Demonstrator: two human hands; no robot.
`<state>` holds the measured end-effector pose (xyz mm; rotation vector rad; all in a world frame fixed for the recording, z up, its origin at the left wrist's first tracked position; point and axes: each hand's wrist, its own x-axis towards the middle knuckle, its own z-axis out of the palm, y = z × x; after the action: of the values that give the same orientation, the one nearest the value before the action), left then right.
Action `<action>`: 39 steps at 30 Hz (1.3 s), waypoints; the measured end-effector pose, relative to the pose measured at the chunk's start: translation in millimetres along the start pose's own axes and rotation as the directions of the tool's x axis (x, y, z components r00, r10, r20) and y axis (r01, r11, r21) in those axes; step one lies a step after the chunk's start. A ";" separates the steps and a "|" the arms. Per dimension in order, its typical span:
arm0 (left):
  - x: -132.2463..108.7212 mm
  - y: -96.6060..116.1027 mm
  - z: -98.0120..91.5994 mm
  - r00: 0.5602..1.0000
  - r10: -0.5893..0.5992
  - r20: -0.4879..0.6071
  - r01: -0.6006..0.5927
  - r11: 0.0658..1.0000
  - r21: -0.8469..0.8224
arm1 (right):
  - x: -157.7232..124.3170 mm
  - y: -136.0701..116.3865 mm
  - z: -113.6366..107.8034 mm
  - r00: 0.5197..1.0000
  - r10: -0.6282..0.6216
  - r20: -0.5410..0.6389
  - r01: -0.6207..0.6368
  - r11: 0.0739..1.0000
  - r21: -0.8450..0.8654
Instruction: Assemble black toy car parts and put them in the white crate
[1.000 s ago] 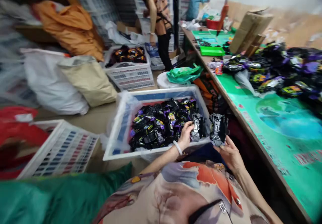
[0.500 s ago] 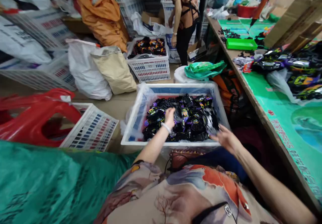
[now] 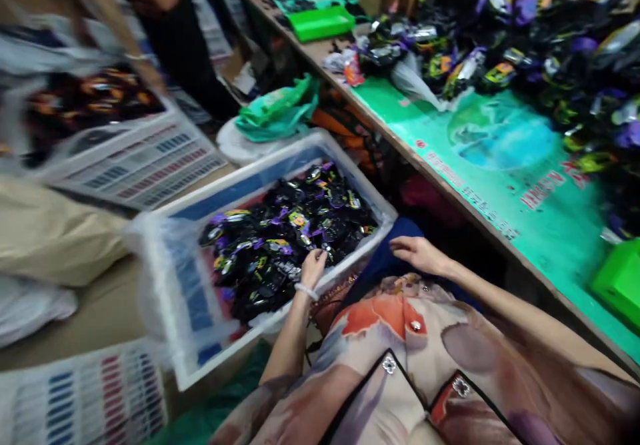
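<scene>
A white crate (image 3: 235, 348) stands before me, lined with clear plastic and holding a heap of small black toy cars (image 3: 280, 232) with purple, yellow and silvery parts. My left hand (image 3: 313, 269), with a white bracelet on the wrist, is at the heap's near edge. Its fingers are curled together; what they grip, if anything, is too small to make out. Just outside the crate's right corner, above dark blue cloth (image 3: 377, 248) on my lap, my right hand (image 3: 417, 253) has its fingers stretched out and holds nothing.
To the right, a green-covered table (image 3: 480, 192) bears a large pile of similar toy cars (image 3: 500, 52) and a bright green tray (image 3: 323, 24). A second white crate (image 3: 140, 172) stands at left, near a person's dark-trousered leg (image 3: 195, 52). A stool with a green bag (image 3: 277, 112) stands behind my crate.
The view has swung right and closer. My right hand has moved from the dark piece beside it to over my lap. My left hand has drawn back to the heap's near edge.
</scene>
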<state>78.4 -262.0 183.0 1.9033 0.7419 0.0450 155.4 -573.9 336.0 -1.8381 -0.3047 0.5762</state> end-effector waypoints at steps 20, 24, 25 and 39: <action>7.5 138.7 111.6 0.521 0.178 0.835 -0.839 0.286 0.463 | -165.7 61.0 -121.3 0.286 -0.588 -0.756 -0.355 0.668 -0.654; -5.3 215.0 122.8 0.409 0.684 0.605 -0.912 0.327 0.247 | -156.8 56.9 -123.9 0.306 -0.522 -0.796 -0.501 0.623 -0.601; -10.2 238.5 126.9 0.367 0.778 0.509 -0.930 0.304 0.206 | -155.4 54.2 -123.6 0.291 -0.509 -0.810 -0.536 0.615 -0.578; 29.9 400.1 245.2 0.477 0.803 0.357 -0.874 0.392 0.286 | -148.5 41.9 -125.5 0.215 -0.460 -0.862 -0.701 0.541 -0.464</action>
<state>378.2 -552.6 399.3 2.5110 -0.4895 0.3941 92.7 -760.7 363.3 -2.7971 0.6980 -1.0324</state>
